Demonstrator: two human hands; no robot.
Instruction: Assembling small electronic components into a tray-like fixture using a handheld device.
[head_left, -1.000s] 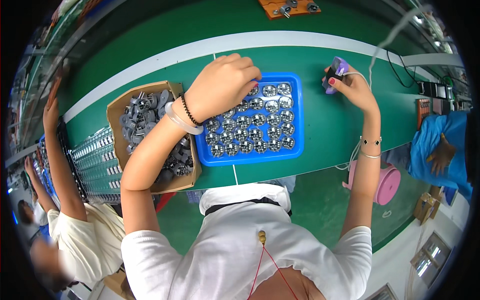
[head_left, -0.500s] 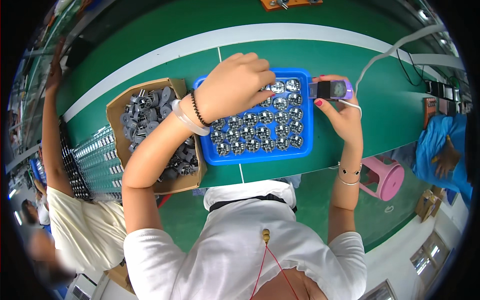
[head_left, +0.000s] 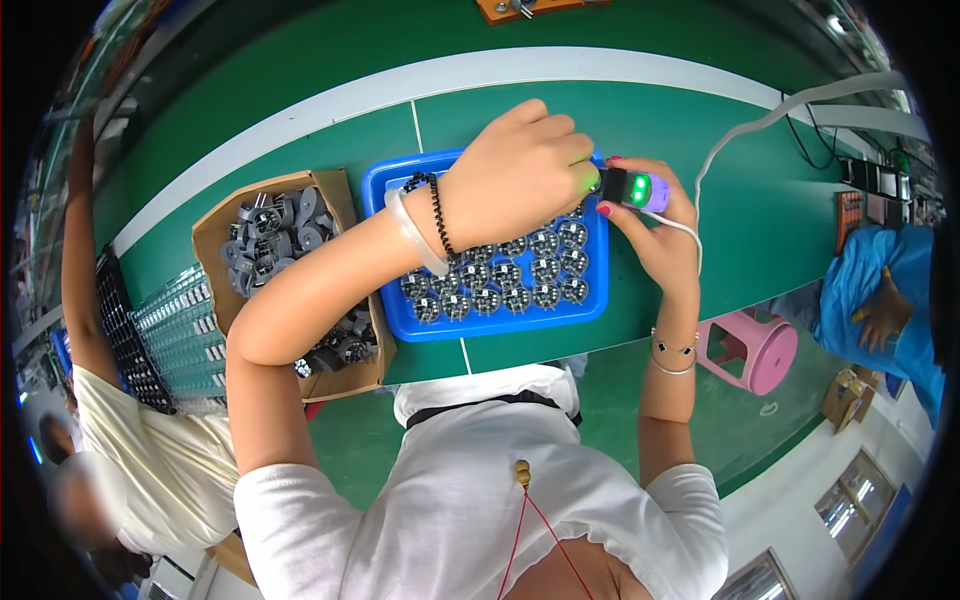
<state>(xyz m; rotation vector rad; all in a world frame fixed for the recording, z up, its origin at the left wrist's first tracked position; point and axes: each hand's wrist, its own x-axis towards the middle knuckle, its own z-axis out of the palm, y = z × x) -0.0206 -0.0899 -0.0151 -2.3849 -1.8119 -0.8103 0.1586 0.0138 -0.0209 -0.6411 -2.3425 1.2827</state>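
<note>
My left hand (head_left: 525,170), its fingers curled together, reaches across the blue tray (head_left: 602,290). Those fingertips meet the dark end of a purple handheld device (head_left: 656,194), where a small shiny bit shows; what they pinch is mostly hidden. Two green lights glow on the device, and a cable hangs from it. My right hand (head_left: 668,240) grips the device between thumb and fingers at the tray's right edge. Rows of round circuit-board parts with pins (head_left: 515,298) stand in the tray, partly covered by my left hand and wrist.
Left of the tray, a cardboard box (head_left: 204,232) holds many grey round parts. Beyond it lie circuit-board panels (head_left: 175,310) beside a co-worker's arm (head_left: 85,270). A white cable (head_left: 735,135) runs along the right. A pink stool (head_left: 768,358) stands below the green bench (head_left: 700,110).
My left hand has moved right from above the tray to the device's end. Green lights now show on the device. The whole view has shifted slightly.
</note>
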